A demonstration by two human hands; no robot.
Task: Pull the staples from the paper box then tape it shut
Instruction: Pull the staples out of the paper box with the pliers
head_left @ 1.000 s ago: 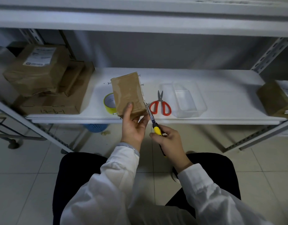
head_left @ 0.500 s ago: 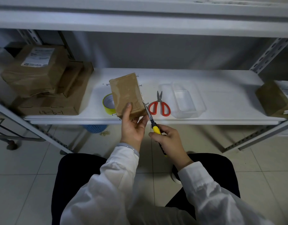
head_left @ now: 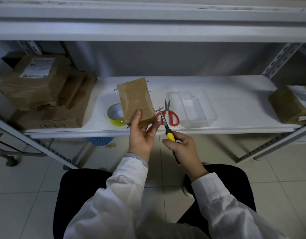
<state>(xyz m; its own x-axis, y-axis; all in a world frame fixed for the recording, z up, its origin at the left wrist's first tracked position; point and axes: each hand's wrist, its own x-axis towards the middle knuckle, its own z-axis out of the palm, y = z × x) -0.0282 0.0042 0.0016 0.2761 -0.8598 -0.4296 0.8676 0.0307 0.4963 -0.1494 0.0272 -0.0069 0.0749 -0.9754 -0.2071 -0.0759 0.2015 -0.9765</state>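
The small brown paper box (head_left: 136, 100) is held up above the front edge of the white shelf (head_left: 235, 94), tilted, with thin metal pins (head_left: 149, 91) sticking out of both its long sides. It looks light and a bit soft-walled, its skin glossy with tape, so I'd judge a squeeze near the corners safer than pressing the flat faces. The left hand (head_left: 142, 135) grips its lower end, thumb on the top face, fingers underneath. At about four o'clock from the box, the right hand (head_left: 181, 149) is clenched on yellow-handled pliers (head_left: 163, 119), their tips at a pin on the box's right side; whether they have bitten it I cannot tell. Further out: yellow tape roll (head_left: 114, 115) at eight o'clock, red scissors (head_left: 169, 112) and clear tray (head_left: 195, 107) at three.
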